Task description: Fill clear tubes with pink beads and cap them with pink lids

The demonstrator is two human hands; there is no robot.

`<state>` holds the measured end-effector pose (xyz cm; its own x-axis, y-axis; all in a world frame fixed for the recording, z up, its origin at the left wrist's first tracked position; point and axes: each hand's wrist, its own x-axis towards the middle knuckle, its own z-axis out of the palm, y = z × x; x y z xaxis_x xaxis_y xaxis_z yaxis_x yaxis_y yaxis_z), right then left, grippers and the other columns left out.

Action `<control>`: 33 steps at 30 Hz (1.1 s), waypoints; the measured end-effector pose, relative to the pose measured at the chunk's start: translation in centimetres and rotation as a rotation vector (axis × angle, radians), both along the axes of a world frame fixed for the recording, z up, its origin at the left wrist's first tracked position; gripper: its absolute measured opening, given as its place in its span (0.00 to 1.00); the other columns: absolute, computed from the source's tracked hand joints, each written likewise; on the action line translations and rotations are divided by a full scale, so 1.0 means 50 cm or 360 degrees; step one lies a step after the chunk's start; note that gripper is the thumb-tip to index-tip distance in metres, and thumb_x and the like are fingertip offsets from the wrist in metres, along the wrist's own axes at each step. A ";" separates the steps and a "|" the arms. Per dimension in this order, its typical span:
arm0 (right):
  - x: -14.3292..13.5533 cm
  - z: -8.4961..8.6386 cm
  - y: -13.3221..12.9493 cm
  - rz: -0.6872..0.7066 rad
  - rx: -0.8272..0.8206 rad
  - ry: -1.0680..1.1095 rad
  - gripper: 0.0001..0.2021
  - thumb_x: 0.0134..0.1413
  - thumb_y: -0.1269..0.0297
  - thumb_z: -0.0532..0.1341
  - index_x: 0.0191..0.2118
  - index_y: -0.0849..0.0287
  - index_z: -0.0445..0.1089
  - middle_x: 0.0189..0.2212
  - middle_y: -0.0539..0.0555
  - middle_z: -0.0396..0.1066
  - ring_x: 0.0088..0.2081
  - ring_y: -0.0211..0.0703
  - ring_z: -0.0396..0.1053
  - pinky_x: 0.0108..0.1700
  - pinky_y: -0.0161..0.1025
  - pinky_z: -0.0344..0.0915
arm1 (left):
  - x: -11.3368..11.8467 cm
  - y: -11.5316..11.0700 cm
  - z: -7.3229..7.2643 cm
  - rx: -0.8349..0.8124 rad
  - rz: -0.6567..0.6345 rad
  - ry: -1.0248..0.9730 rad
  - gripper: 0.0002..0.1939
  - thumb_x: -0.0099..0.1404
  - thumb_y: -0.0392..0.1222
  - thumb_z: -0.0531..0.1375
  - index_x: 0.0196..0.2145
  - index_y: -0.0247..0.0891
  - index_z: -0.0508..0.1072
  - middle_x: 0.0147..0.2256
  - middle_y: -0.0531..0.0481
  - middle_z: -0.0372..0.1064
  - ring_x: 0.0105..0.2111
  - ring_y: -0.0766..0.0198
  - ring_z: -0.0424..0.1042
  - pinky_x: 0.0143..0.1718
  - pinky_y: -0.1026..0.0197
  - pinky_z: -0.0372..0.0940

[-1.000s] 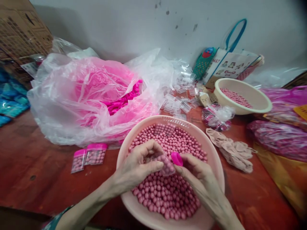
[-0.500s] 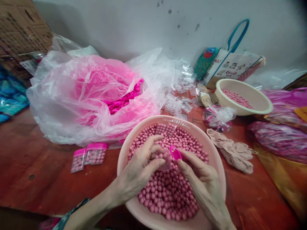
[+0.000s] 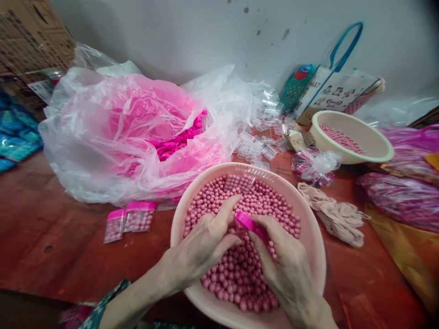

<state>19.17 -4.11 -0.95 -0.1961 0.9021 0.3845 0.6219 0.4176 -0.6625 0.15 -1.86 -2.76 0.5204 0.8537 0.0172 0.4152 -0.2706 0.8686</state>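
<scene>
A pale pink basin [image 3: 317, 256] full of pink beads [image 3: 247, 278] stands in front of me. Over it, my left hand [image 3: 209, 242] holds a small clear container, mostly hidden behind its fingers. Thumb and fingers of my right hand [image 3: 284, 256] pinch a bright pink cap [image 3: 252, 224], which touches the container's top. Among the beads at the basin's back lies a clear container [image 3: 239, 183]. Two bead-filled containers with pink caps [image 3: 140, 217] rest on the red table [image 3: 68, 237] to the left.
Behind the basin, an open plastic bag [image 3: 82, 137] holds pink caps, beside loose clear containers [image 3: 255, 146]. At the right are a cream bowl [image 3: 373, 141] with beads, a beige cloth [image 3: 339, 219], wrapped bundles [image 3: 398, 196] and a tote bag [image 3: 332, 93].
The pink cap has moved left onto the small container in my left hand. Both hands have come closer together, and my left hand has turned. The view has shifted slightly.
</scene>
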 end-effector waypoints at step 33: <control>-0.006 0.020 0.006 0.0021 0.0134 0.0291 0.16 0.55 0.80 0.57 0.45 0.53 0.70 0.36 0.52 0.75 0.36 0.40 0.72 0.39 0.37 0.70 | 0.026 0.008 0.056 -0.0993 0.0206 -0.0878 0.04 0.62 0.38 0.60 0.35 0.36 0.70 0.33 0.51 0.66 0.34 0.65 0.65 0.37 0.64 0.62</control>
